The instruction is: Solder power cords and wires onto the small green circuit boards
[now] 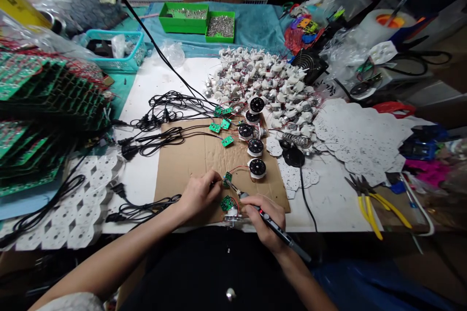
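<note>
My right hand [266,221] grips a soldering iron [282,237] like a pen, its tip at a small green circuit board [227,178]. Beside that board my left hand [202,190] is closed in a pinch, with a bit of black cord [212,184] showing at the fingers. Red wires run from the board to a round black disc on a white base [257,168]. Nearer my body, another green board [226,203] lies against a white and metal part [232,215]. Both hands are over a cardboard sheet [175,170].
Black plug cords [153,141] lie at left, beside stacked green boards [32,82]. Several black discs line the cardboard. A heap of white motor parts [259,77] is behind. A soldering stand [293,153] and yellow-handled pliers [368,209] are at right. Green trays [184,25] hold small metal pieces.
</note>
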A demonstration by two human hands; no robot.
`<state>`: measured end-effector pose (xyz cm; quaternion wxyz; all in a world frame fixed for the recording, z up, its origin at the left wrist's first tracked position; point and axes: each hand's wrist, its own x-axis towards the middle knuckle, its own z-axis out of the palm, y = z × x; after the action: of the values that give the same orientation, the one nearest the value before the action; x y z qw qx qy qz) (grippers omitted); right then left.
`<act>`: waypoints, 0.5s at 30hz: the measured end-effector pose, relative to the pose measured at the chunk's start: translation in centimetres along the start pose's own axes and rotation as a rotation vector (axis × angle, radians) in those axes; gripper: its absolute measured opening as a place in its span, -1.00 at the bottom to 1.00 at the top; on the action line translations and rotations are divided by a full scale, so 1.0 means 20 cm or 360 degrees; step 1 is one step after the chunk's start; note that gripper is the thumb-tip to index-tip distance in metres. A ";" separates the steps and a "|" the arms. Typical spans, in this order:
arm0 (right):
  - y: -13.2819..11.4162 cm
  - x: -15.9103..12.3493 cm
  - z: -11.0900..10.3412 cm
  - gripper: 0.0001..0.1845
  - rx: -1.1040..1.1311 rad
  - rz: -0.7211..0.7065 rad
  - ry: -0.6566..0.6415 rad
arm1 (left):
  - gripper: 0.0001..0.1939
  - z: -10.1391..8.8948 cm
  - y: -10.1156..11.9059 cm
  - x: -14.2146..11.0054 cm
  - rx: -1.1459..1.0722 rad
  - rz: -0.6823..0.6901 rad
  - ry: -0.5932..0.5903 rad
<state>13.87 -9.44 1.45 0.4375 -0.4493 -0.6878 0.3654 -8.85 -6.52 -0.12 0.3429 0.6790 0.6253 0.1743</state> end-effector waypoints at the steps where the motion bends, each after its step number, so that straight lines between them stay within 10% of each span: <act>1: 0.00 0.00 0.00 -0.82 0.0000 -0.0019 0.0004 | -0.92 0.00 0.00 0.00 -0.0006 -0.0003 -0.0002; 15: 0.06 -0.03 -0.02 -0.80 0.0010 -0.0019 0.0069 | -0.81 -0.03 0.04 0.00 -0.0274 -0.0029 0.0030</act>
<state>14.70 -9.56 0.33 0.4560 -0.4516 -0.6797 0.3551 -8.63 -6.27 0.83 0.3957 0.6396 0.6174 0.2305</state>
